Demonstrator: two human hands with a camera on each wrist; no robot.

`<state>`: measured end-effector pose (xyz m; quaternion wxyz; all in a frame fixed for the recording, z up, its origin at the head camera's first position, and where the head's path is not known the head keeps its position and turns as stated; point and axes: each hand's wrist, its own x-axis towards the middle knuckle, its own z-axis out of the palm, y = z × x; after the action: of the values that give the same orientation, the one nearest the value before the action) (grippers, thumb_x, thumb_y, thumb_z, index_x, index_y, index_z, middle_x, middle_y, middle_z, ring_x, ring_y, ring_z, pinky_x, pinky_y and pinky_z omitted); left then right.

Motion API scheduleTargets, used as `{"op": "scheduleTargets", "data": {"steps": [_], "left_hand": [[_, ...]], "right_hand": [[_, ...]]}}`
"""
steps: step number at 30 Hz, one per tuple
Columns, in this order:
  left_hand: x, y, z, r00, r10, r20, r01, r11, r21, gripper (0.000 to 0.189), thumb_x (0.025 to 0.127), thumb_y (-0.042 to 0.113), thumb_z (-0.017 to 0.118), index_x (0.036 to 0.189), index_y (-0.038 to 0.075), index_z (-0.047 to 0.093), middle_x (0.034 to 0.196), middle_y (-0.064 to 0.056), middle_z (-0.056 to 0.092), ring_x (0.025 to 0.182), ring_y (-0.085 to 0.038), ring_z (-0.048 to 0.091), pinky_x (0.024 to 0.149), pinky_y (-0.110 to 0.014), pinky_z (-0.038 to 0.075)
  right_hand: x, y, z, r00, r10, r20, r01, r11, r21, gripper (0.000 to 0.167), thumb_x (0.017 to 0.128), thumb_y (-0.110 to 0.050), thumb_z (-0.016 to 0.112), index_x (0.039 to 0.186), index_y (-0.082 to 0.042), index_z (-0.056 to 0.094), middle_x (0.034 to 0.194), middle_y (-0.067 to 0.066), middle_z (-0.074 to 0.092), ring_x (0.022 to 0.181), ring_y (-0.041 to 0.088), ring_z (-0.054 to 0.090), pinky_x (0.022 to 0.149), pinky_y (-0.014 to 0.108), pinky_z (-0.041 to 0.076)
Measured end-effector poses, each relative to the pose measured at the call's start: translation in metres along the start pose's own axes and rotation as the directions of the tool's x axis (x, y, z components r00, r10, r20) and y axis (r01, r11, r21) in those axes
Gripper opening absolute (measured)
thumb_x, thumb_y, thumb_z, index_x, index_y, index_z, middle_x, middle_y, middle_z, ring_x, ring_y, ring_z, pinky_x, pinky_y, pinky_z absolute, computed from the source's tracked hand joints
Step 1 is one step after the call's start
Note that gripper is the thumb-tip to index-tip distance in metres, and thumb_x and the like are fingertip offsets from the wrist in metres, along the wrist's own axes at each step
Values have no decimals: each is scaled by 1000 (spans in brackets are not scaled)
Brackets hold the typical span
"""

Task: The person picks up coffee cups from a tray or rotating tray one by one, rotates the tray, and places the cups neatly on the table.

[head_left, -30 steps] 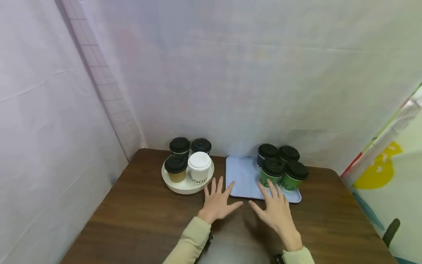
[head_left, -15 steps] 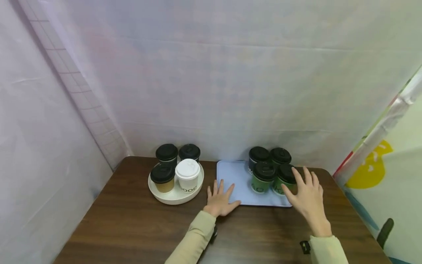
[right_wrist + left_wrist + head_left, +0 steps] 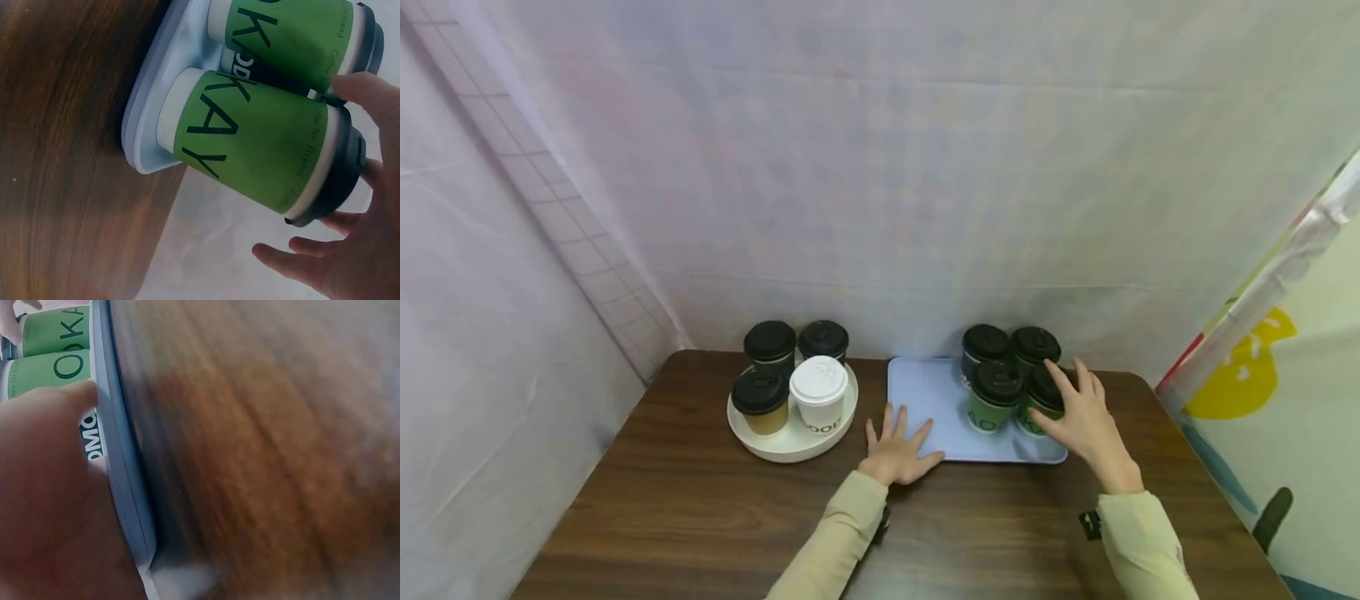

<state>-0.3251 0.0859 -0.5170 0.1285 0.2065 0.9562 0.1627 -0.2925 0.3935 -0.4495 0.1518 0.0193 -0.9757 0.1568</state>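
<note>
My left hand lies with spread fingers over the front left corner of a light blue tray. In the left wrist view its thumb overlaps the tray's edge. My right hand is at the front right green paper cup, thumb and fingers spread on either side of its black lid. That cup stands on the tray beside another green paper cup. Behind them stand a dark paper cup and one more black-lidded cup, partly hidden.
Left of the tray, a round white dish holds a white-lidded paper cup, a brown cup and two black-lidded cups behind. Both stand on a dark wooden table against a pale cloth backdrop.
My right hand has moved right and forward to the front right green cup. My left hand has come down onto the tray's front left corner. The head view has shifted slightly.
</note>
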Motion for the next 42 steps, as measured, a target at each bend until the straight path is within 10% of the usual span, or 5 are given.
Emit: {"op": "scheduleTargets", "data": {"steps": [42], "left_hand": [[3,-1,0,999,-19,47,19,1000,-17,70,102,68,39,164,38,27,177,-13,4,164,-38,-10,127,-70,0]], "right_hand": [[-7,1,-2,995,7,-102,1,997,72,77,86,-14,83,153,-9,45,156,40,29,124,71,41,89,82,41]]}}
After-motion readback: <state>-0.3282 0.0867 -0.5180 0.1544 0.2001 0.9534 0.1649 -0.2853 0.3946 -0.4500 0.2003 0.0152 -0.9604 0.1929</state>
